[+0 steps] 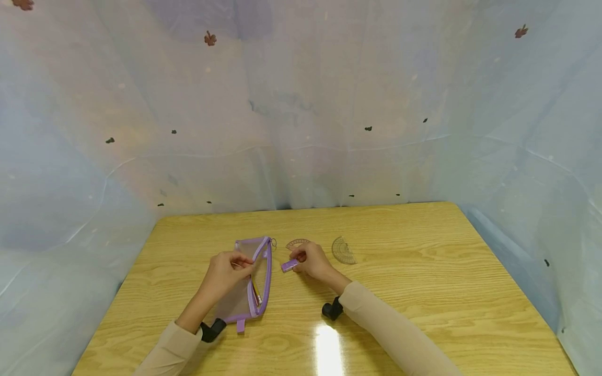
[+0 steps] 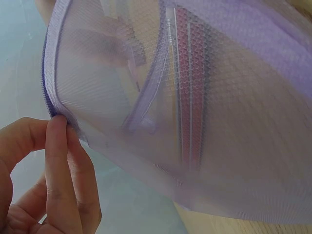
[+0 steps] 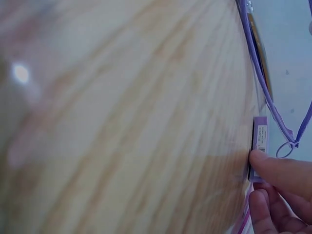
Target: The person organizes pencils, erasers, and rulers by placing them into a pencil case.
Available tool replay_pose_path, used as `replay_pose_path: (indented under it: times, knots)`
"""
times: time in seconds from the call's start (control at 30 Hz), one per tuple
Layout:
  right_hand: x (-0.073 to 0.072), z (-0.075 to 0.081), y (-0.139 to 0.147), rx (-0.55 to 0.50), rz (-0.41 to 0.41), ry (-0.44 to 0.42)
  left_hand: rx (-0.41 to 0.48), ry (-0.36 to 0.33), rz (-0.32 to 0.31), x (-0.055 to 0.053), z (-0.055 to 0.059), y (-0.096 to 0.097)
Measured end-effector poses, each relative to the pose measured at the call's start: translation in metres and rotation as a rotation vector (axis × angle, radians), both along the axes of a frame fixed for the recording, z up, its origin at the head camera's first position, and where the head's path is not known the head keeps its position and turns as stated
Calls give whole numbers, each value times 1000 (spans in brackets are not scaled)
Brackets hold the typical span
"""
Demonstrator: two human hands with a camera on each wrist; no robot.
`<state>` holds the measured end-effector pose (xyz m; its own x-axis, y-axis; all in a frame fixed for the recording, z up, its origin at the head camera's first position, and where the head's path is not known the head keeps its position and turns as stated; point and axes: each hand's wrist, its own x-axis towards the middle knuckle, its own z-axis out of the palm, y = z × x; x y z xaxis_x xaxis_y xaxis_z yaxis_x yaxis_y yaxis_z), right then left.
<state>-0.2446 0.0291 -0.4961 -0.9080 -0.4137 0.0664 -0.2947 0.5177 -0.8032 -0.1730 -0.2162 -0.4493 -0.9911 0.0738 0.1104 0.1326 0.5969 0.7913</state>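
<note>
A see-through mesh pencil case (image 1: 267, 282) with purple edging lies on the table, its zip side gaping. My left hand (image 1: 224, 272) pinches the edge of its opening between thumb and fingers; the left wrist view shows the fingertips at the purple zip edge (image 2: 50, 73). Pencils (image 1: 256, 293) show inside the case, along with a dark red strip (image 2: 191, 97) behind the mesh. To the right of the opening, my right hand (image 1: 312, 261) grips a small purple eraser (image 1: 289, 266) with a printed barcode label, held between thumb and fingers.
Beyond the right hand lies a clear protractor (image 1: 297, 243), partly hidden by it. Another clear protractor (image 1: 343, 250) lies further right. A ring (image 1: 274, 243) hangs at the case's far corner. The wooden table (image 1: 447, 277) backs onto a pale curtain (image 1: 305, 104).
</note>
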Motion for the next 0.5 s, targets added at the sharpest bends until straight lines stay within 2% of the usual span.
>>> replay_pose_path:
  times: [0.33, 0.5]
  knots:
    - [1, 0, 1, 47, 59, 79, 11, 0, -5, 0, 3, 1]
    - [1, 0, 0, 52, 59, 71, 13, -3, -5, 0, 4, 1]
